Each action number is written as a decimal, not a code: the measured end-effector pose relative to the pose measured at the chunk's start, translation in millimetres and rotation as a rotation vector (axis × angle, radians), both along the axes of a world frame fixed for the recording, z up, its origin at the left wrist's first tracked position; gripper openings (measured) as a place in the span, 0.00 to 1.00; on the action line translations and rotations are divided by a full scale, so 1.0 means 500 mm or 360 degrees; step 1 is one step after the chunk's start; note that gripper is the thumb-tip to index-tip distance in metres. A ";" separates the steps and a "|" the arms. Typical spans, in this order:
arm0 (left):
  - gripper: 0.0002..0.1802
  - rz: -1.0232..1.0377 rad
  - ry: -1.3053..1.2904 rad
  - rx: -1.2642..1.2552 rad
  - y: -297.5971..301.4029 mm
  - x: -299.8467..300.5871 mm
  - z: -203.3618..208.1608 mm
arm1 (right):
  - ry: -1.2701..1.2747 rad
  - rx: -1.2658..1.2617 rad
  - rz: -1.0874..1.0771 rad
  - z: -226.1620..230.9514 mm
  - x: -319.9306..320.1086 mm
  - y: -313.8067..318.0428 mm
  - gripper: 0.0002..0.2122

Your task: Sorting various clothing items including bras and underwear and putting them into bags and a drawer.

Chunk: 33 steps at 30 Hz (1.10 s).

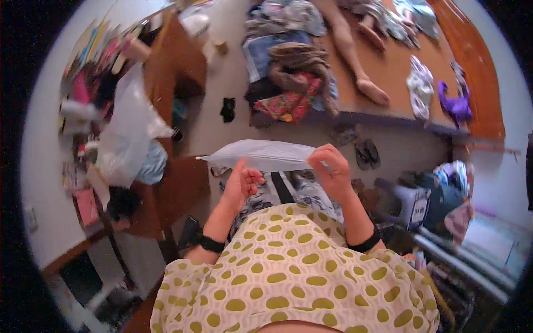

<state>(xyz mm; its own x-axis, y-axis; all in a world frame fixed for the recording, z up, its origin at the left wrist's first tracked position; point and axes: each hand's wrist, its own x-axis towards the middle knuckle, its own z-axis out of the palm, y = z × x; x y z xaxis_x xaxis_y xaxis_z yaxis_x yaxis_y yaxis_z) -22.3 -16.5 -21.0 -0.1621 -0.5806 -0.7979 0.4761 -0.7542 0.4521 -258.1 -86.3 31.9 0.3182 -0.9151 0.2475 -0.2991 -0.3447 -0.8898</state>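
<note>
A thin white sheet-like piece (258, 154), cloth or plastic, stretches crosswise in front of me. Its left end narrows to a small pale tip. Thumb and fingers of my right hand (333, 169) pinch its right end. My left hand (242, 182) is just below its left half, index finger raised and the others loosely bent apart. Nothing shows in that palm, and whether the fingertip touches the white piece is hard to tell. Below both hands lies grey-and-white patterned fabric with a black strip (283, 188).
Folded clothes (294, 72) are heaped on the bed's (355, 66) left corner. Other people's bare legs (350, 50) rest there. A purple garment (456, 102) lies farther right. Sandals (367, 154) are on the floor. At left, a plastic bag (125, 130) hangs by a wooden desk (180, 191).
</note>
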 end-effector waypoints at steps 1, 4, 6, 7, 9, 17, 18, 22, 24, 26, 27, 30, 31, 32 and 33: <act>0.29 0.0034 0.0041 0.0081 -0.013 -0.022 -0.001 | 0.0009 -0.0041 -0.0042 0.000 -0.027 0.010 0.05; 0.25 -0.0051 0.0089 0.0117 -0.046 -0.099 -0.021 | 0.0074 -0.0094 -0.0213 -0.003 -0.112 0.047 0.04; 0.24 -0.0135 0.0082 0.0183 -0.066 -0.151 -0.023 | 0.0088 -0.0102 -0.0335 -0.010 -0.162 0.079 0.04; 0.24 -0.0186 0.0149 0.0204 -0.080 -0.184 -0.022 | 0.0070 -0.0095 -0.0369 -0.014 -0.189 0.090 0.04; 0.23 -0.0326 0.0193 0.0234 -0.107 -0.245 -0.009 | 0.0038 -0.0086 -0.0495 -0.024 -0.234 0.110 0.04; 0.08 -0.0613 -0.0047 0.0105 -0.154 -0.527 -0.046 | 0.0160 -0.0113 -0.0818 -0.037 -0.449 0.152 0.06; 0.08 -0.0667 -0.0043 0.0103 -0.166 -0.546 -0.050 | 0.0168 -0.0112 -0.0871 -0.047 -0.464 0.156 0.06; 0.05 -0.0934 -0.0437 -0.0541 -0.213 -0.612 -0.052 | 0.0353 0.0359 -0.1086 -0.102 -0.506 0.173 0.07; 0.05 -0.1037 -0.0569 -0.0943 -0.236 -0.653 -0.050 | 0.0478 0.0551 -0.1087 -0.107 -0.520 0.166 0.09; 0.06 -0.1184 -0.0732 -0.1375 -0.259 -0.700 -0.040 | 0.0499 0.0533 -0.1216 -0.096 -0.521 0.139 0.16; 0.07 -0.1275 -0.0892 -0.1818 -0.270 -0.724 -0.031 | 0.0497 0.0539 -0.1251 -0.088 -0.519 0.125 0.16; 0.06 -0.1623 -0.1083 -0.2574 -0.327 -0.804 0.030 | 0.0250 0.0711 -0.1444 -0.071 -0.542 0.062 0.24; 0.05 -0.1695 -0.1070 -0.3038 -0.343 -0.825 0.037 | 0.0265 0.0695 -0.1488 -0.073 -0.551 0.040 0.24; 0.06 -0.1655 -0.0964 -0.3110 -0.356 -0.849 0.055 | 0.0049 0.0699 -0.1659 -0.074 -0.561 0.018 0.24; 0.06 -0.1644 -0.0916 -0.3150 -0.376 -0.866 0.066 | -0.0174 0.0691 -0.1822 -0.076 -0.575 0.000 0.24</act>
